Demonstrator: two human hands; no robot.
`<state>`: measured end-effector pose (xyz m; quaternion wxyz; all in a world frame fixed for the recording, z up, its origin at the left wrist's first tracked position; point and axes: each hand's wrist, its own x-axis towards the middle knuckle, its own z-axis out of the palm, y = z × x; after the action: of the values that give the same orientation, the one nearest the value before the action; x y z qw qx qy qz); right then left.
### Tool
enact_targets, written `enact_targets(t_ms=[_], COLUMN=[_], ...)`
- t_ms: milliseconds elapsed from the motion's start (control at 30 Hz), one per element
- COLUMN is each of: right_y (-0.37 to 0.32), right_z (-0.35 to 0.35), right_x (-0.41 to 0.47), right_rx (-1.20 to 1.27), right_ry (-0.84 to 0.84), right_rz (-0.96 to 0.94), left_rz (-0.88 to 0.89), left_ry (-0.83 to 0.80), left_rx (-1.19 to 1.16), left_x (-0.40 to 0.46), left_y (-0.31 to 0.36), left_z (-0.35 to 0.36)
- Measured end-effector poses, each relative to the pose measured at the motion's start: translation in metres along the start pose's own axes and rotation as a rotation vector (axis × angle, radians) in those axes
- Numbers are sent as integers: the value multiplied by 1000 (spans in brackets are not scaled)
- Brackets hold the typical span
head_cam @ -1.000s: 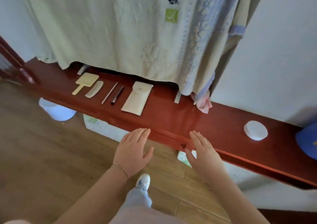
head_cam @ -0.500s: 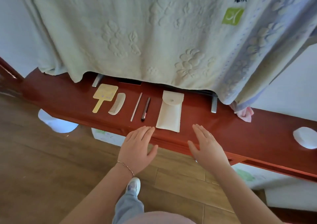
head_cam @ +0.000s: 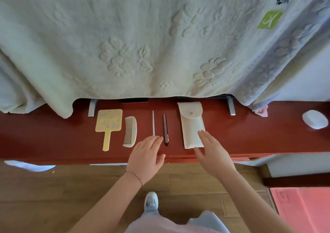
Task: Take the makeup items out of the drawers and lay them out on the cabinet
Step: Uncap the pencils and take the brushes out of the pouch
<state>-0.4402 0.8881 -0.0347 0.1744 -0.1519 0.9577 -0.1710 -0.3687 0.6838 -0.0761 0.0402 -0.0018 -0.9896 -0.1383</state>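
Note:
On the red cabinet top (head_cam: 53, 139) lie, left to right, a yellow hand mirror (head_cam: 108, 123), a cream comb (head_cam: 130, 131), a thin white stick (head_cam: 153, 123), a dark pencil (head_cam: 165, 129) and a cream snap pouch (head_cam: 192, 123). My left hand (head_cam: 146, 156) hovers flat over the front edge, fingertips just below the stick and beside the pencil's near end. My right hand (head_cam: 212, 152) is flat too, its fingertips over the pouch's lower right corner. Both hands hold nothing. No drawer front shows.
A pale embossed towel (head_cam: 142, 45) hangs over the back of the cabinet, hiding what stands there except two metal feet (head_cam: 92, 107). A white round lid (head_cam: 315, 119) lies far right, a pink cloth (head_cam: 261, 111) near it. Wooden floor, my shoe and a pink mat (head_cam: 303, 211) lie below.
The view has swung left and closer over the laid-out items. Both hands moved forward from the cabinet's front edge onto its top, the right reaching the pouch.

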Motion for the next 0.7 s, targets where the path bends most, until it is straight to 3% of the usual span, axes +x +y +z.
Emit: enact_targets(t_ms=[400,700], right_y=[-38,-23], right_z=[15,5], right_x=[30,32], right_rx=[-57,-54], right_ry=[-214,-221], right_rz=[-157,-194], left_rz=[-293,-453], left_ry=[-151,-290], left_rx=[-124,-19], left_x=[38,77], left_y=[-22,-11], left_z=[17,27])
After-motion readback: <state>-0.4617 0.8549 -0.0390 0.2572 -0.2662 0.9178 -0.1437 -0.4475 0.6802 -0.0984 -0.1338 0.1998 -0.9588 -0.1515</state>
